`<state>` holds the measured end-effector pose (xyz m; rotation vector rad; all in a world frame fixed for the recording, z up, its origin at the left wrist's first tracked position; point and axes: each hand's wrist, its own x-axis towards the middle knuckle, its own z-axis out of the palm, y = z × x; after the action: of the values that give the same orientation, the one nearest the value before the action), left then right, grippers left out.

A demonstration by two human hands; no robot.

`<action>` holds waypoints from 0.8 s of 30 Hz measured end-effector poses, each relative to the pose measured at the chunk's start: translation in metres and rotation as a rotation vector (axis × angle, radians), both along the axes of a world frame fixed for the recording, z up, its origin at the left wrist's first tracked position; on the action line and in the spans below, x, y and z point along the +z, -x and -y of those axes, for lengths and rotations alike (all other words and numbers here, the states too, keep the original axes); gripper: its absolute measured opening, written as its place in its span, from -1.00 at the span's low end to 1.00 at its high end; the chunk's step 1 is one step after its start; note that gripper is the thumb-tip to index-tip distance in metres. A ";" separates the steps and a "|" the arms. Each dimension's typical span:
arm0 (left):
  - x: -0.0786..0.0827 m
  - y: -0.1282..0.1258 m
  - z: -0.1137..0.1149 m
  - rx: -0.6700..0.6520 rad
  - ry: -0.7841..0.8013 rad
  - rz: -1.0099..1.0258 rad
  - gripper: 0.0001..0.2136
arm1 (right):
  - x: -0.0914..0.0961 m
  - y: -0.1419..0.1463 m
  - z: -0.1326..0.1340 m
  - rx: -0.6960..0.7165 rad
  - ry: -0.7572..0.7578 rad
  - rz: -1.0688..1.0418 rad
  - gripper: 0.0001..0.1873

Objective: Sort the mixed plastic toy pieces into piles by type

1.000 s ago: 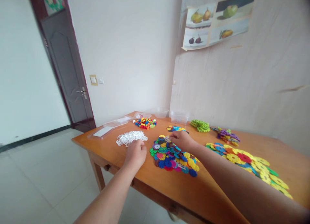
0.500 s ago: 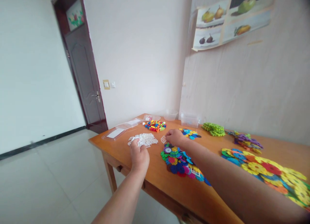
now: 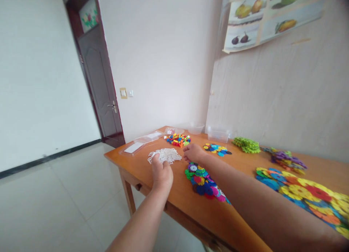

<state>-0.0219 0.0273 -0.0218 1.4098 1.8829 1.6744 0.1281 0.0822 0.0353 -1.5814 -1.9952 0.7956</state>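
A flat pile of small white plastic frame-like pieces (image 3: 169, 155) lies on the wooden table (image 3: 148, 179). At its near edge is my left hand (image 3: 161, 174), thumb raised and apart from the forefinger, with no piece visible in it; its other fingers are partly hidden. Just right of the pile, my right hand (image 3: 194, 153) hovers with fingers loosely bent and slightly apart, and no piece shows between them. Below its wrist a heap of multicoloured notched discs (image 3: 203, 183) is partly covered by my right forearm.
Behind the white pile sit small coloured bricks (image 3: 178, 139), clear lids (image 3: 133, 147) and clear plastic tubs (image 3: 218, 134). To the right are small coloured discs (image 3: 218, 149), green pieces (image 3: 247, 145), purple pieces (image 3: 289, 160) and large flower-shaped discs (image 3: 302, 190). A wall stands behind.
The white piece that was in my right hand's fingers no longer shows there. My right hand is nearer the white pile. The view has shifted slightly left.
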 end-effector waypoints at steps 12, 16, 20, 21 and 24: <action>0.002 -0.001 -0.001 -0.013 0.048 -0.036 -0.57 | 0.028 -0.099 0.078 -0.019 0.008 0.124 -0.90; 0.003 -0.001 -0.002 -0.021 0.051 -0.040 -0.57 | 0.024 -0.128 0.101 0.078 0.011 0.311 -0.88; 0.003 -0.001 -0.003 -0.027 0.038 -0.061 -0.57 | 0.018 -0.143 0.119 0.110 -0.040 0.448 -0.81; 0.003 -0.001 -0.004 -0.024 0.037 -0.072 -0.58 | 0.016 -0.145 0.122 0.110 -0.044 0.460 -0.79; 0.004 -0.001 -0.004 -0.020 0.025 -0.109 -0.60 | 0.011 -0.148 0.127 0.096 -0.035 0.446 -0.76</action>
<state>-0.0211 0.0318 -0.0175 1.5337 1.9324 1.5894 0.2759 -0.0452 0.0459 -1.7714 -2.3921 0.4636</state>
